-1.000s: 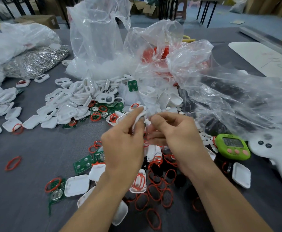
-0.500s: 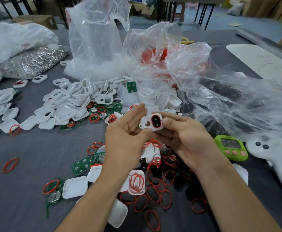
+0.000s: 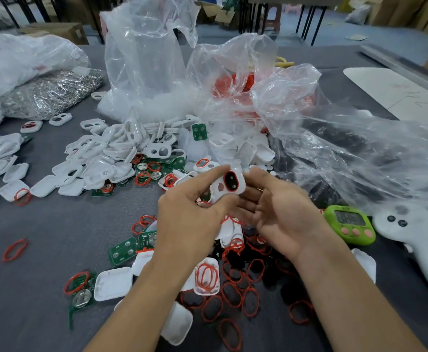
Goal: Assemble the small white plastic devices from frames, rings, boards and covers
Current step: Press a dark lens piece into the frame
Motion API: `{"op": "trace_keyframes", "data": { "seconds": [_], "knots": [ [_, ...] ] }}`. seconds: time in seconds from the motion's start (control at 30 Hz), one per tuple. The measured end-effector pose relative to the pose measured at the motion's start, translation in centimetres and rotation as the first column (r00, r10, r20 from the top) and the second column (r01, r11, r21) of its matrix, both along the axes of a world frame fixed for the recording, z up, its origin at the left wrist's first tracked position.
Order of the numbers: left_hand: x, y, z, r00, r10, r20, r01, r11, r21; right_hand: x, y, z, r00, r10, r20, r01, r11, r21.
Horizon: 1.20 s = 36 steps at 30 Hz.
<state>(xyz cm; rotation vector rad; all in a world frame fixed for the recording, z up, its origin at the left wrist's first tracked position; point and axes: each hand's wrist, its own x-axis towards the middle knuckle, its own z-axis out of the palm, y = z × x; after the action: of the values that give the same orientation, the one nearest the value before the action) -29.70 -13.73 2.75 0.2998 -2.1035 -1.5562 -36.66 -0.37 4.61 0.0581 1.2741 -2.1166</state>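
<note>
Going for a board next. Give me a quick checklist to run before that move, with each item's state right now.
1. Frame secure: left hand pinches the white frame between finger and thumb. Ok.
2. Red ring seated round the frame's larger opening. Ok, as far as the visible side shows.
3. Frame's smaller opening: what shows through it is unclear. Cannot tell.
4. Right hand free to pick: open, palm up, holding nothing. Ok.
5. Green board lying loose on the table near the left forearm. Ok.
6. White cover ready close by. Ok.
</note>
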Motion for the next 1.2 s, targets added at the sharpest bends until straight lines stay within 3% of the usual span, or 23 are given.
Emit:
{"op": "trace_keyframes", "data": {
  "seconds": [0.5,0.57,0.67,0.83,0.93,1.03,1.13,1.2],
  "knots": [
    [-0.4,0.2,-0.5,0.992,-0.119,-0.036,0.124,0.97,0.212,0.4,0.0,0.2,1.0,-0.007,0.017,0.007,1.0,-0.007],
    [-0.1,0.5,-0.6,0.999,-0.051,-0.019,0.053,0.988,0.143,0.5,-0.3,0.1,0.999,0.006,0.037,-0.005,1.0,-0.012],
    [0.2,0.4,-0.5,0.999,0.027,0.017,-0.024,0.99,-0.142,0.5,-0.6,-0.2,0.999,0.017,0.032,-0.016,1.0,-0.012],
    [0.3,0.3,-0.3,1.0,0.007,0.015,-0.003,0.977,-0.214,0.7,-0.8,-0.2,1.0,-0.01,0.009,0.01,1.0,-0.013],
    [0.3,0.5,-0.2,0.999,0.0,0.038,0.003,0.996,-0.087,0.7,-0.8,-0.1,1.0,-0.026,0.006,0.026,1.0,0.001],
    [0.2,0.7,0.2,0.998,-0.06,0.015,0.057,0.984,0.17,0.5,-0.5,0.0,0.996,-0.09,-0.008,0.09,0.995,0.047],
    [-0.3,0.4,0.6,0.999,-0.051,0.008,0.045,0.927,0.374,0.2,0.0,-0.1,0.98,-0.179,-0.089,0.191,0.968,0.16],
    [-0.5,0.2,0.8,0.997,-0.079,0.021,0.056,0.842,0.537,0.0,0.3,0.0,0.965,-0.22,-0.144,0.243,0.956,0.167]
  ]
}}
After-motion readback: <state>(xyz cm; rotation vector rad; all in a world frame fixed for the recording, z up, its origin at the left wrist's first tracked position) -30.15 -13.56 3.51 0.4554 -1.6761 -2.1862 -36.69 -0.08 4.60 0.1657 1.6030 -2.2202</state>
